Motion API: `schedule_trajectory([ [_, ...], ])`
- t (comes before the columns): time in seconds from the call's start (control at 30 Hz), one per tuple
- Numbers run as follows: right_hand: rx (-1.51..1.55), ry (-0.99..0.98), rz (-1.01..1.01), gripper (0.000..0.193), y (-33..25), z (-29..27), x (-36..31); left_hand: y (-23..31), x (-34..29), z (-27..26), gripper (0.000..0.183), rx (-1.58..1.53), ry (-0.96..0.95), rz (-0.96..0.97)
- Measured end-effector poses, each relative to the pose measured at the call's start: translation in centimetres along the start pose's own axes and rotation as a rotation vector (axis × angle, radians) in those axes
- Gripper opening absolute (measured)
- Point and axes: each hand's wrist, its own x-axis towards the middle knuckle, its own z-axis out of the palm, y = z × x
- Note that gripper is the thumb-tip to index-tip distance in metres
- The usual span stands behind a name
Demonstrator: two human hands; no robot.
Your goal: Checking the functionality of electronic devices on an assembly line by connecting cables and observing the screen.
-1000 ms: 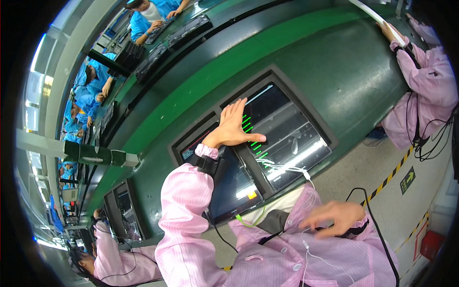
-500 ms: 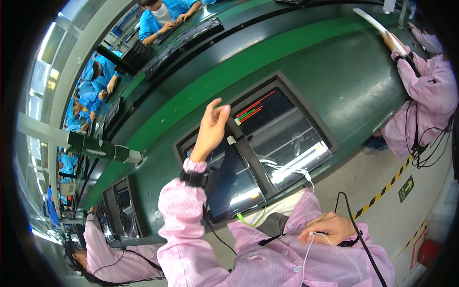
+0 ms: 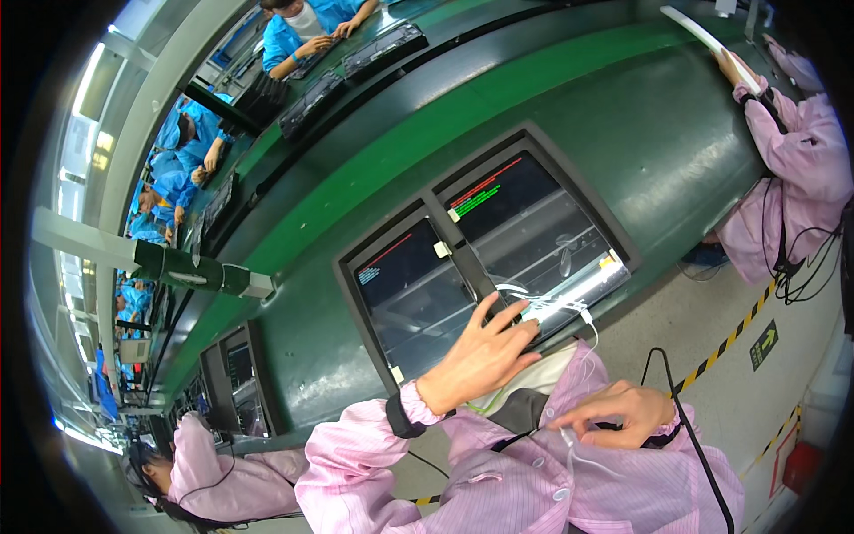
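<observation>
Showing loosely spread fingers, the left hand (image 3: 485,351) is palm down over the near edge of the black frame (image 3: 354,307), its fingertips right by the white cables (image 3: 514,292). It looks unclenched; whether those fingertips touch cable or glass, I can't tell. Over to the right hand (image 3: 623,414): it's in front of the pink smock (image 3: 507,489), index finger extended, the others curled, just beside a white cord (image 3: 578,454). Is it pinching that cord? Can't tell from here.

Two screens lie side by side in the frame! Red and blue lines glow on the left screen (image 3: 409,289), red and green on the right screen (image 3: 525,209), and the white cables lie across its near end. A white plug (image 3: 584,313) sits at that edge.

All of it rests on the green bench (image 3: 663,169). Further left, a second frame (image 3: 252,396) lies near a co-worker in pink (image 3: 231,481). Out right, another person in pink (image 3: 792,160) has a hand on a long white strip (image 3: 707,40). And across the bench, a person in blue (image 3: 283,44) bends over dark panels (image 3: 385,52).
</observation>
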Motion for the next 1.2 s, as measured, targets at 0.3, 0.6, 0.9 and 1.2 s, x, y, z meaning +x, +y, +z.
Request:
schedule_trajectory([
  [0.3, -0.392, 1.161, 0.255, 0.019, 5.5, -0.3, 0.2, 0.7, 0.2, 0.1, 0.044, 0.054, 0.177, -0.080],
  [0.6, 0.081, 0.918, 0.437, 0.028, 8.3, -0.5, 0.7, 1.4, 0.6, 1.4, 0.060, 0.095, 0.077, -0.230],
  [0.9, 0.049, 0.778, 0.450, 0.025, 7.4, 2.1, 1.1, 1.4, -1.6, -0.3, 0.066, 0.037, 0.248, -0.344],
  [1.2, -0.179, 0.372, 0.148, 0.019, 8.7, 7.2, 7.4, 0.0, -13.4, -1.6, 0.084, -0.199, 0.546, -0.909],
])
